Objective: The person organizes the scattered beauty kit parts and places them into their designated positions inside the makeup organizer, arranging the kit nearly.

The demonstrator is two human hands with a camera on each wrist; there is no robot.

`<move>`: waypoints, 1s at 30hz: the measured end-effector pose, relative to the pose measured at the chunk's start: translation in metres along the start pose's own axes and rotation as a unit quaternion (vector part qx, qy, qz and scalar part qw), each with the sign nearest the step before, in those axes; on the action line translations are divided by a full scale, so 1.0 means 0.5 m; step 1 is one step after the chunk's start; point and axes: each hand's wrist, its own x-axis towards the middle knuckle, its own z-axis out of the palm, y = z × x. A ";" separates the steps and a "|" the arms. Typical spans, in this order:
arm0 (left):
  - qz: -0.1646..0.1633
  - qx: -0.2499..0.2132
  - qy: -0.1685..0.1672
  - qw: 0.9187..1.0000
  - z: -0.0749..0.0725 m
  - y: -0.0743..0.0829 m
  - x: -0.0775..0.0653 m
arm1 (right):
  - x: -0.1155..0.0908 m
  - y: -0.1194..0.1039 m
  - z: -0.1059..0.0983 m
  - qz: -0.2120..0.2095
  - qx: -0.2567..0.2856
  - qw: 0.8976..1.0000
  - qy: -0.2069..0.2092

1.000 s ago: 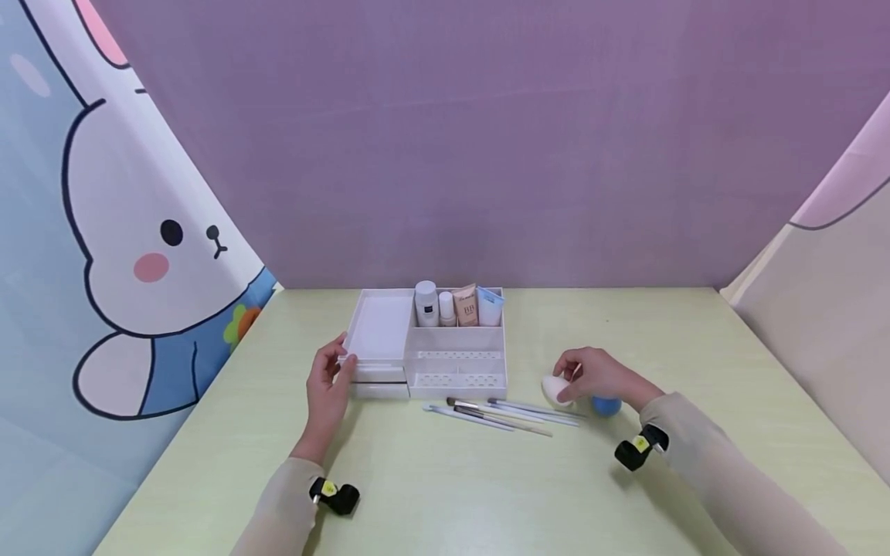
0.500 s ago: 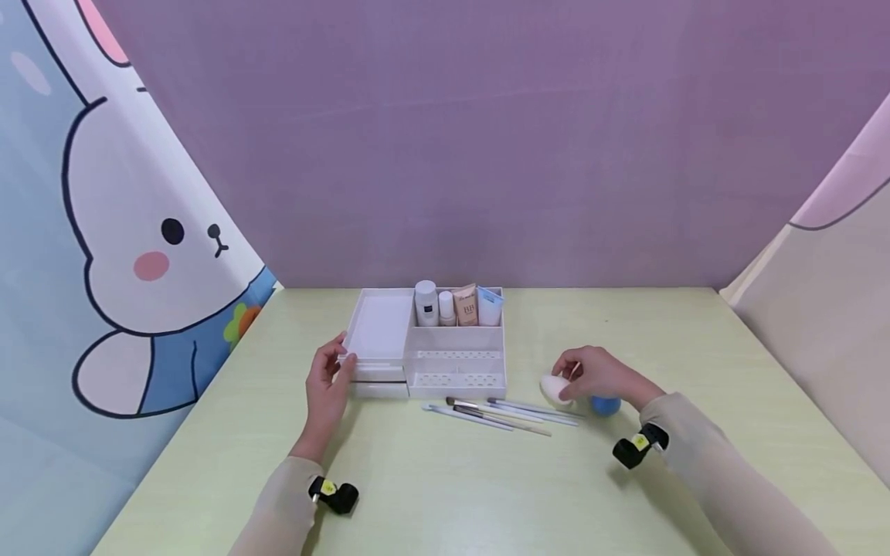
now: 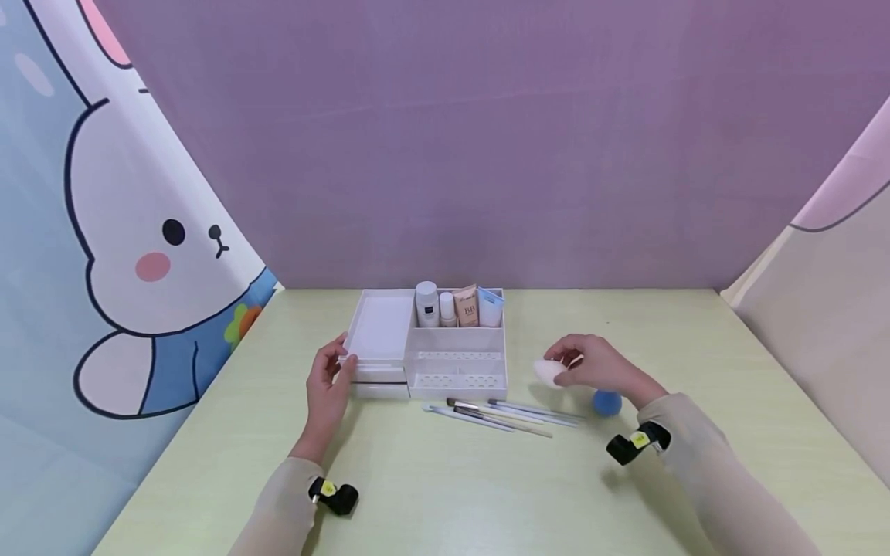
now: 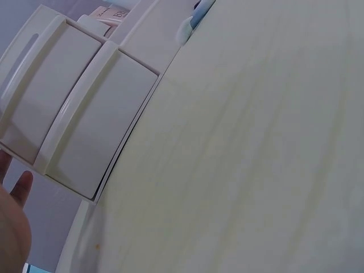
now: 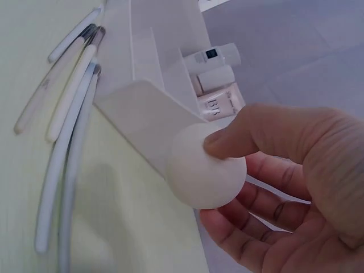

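Observation:
A white egg-shaped makeup sponge [image 3: 549, 373] is pinched between the thumb and fingers of my right hand [image 3: 596, 363], raised over the table. The right wrist view shows the thumb on top of the sponge [image 5: 205, 173] and fingers beneath it. My left hand [image 3: 328, 386] rests against the front left corner of a white cosmetics organizer [image 3: 378, 324], fingers fairly straight. In the left wrist view its fingertips [image 4: 23, 185] lie beside the organizer's drawers [image 4: 105, 125]. A blue ball-like piece [image 3: 607, 402] sits on the table under my right wrist.
Several makeup brushes [image 3: 501, 415] lie in front of the organizer. Its back compartment holds a white bottle [image 3: 427, 305], a smaller bottle [image 3: 447, 309], a BB tube [image 3: 466, 306] and a blue-white tube [image 3: 490, 307]. A purple backdrop [image 3: 487, 154] stands behind the table [image 3: 445, 494].
My right hand has lifted the white makeup sponge off the table and moved it slightly left and away from me, uncovering more of the blue piece. The left hand has stayed put.

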 end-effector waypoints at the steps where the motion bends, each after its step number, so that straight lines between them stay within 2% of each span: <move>1: -0.001 0.000 -0.001 1.000 0.000 0.000 0.000 | -0.001 -0.004 0.000 0.000 0.003 1.000 0.004; 7: -0.008 -0.001 -0.002 1.000 -0.001 -0.002 -0.002 | 0.000 -0.029 0.006 -0.003 0.020 0.999 0.028; 16: 0.008 -0.014 0.001 1.000 -0.001 -0.010 -0.001 | 0.015 -0.057 0.035 -0.038 0.040 0.997 0.059; 20: 0.019 -0.021 0.005 1.000 0.000 -0.013 -0.001 | 0.025 -0.071 0.049 -0.046 0.051 0.996 0.062; 30: 0.012 -0.007 0.005 1.000 0.002 -0.010 0.001 | 0.061 -0.098 0.097 -0.081 0.091 0.991 0.057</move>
